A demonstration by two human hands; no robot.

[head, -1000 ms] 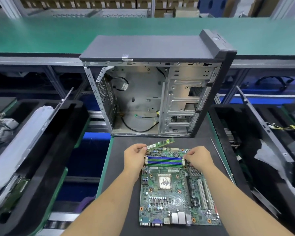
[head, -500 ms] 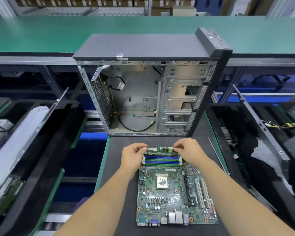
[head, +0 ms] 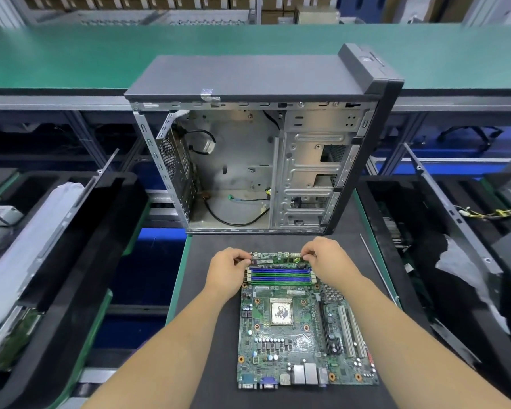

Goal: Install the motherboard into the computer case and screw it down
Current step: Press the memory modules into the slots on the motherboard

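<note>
Now the motherboard (head: 304,329) lies flat on the dark table (head: 210,364), just in front of the open case (head: 260,143), which stands upright. Both hands are at its far edge: the left hand (head: 226,268) and the right hand (head: 326,261) each pinch one end of a memory stick (head: 275,260) over the blue slots (head: 281,276). Black trays (head: 80,261) with parts stand at both sides. Loose cables (head: 236,219) lie inside the case.
</note>
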